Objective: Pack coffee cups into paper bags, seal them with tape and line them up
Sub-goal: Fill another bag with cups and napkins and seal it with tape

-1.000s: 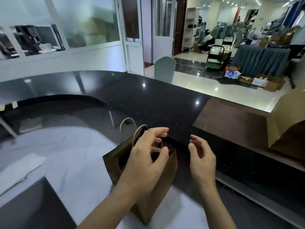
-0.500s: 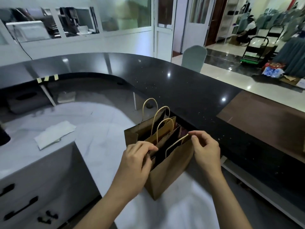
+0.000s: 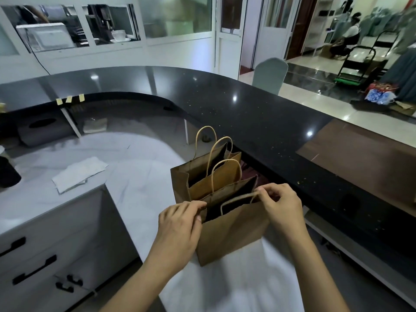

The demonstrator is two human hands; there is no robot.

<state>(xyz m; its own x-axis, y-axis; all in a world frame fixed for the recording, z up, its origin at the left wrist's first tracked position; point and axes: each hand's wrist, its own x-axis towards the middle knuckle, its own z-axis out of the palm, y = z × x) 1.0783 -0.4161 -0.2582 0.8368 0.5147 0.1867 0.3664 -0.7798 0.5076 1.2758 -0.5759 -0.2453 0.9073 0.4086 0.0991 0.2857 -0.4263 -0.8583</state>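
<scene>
Two brown paper bags with twine handles stand upright on the white marble counter, one behind the other. My left hand pinches the left top edge of the near bag. Across the opening, my right hand pinches its right top edge by the handle. The far bag touches the near one, and both mouths gape dark. No coffee cup or tape shows; whatever is inside the bags is hidden.
A raised black curved bar top runs right behind the bags. Left on the marble lies a folded white cloth, and a dark container sits at the left edge. Drawers lie below left. A person sits far back right.
The view swung left and down, revealing the second bag. Both hands went from hovering over the bag to gripping the near bag's top edges, and have drawn those edges closer together.
</scene>
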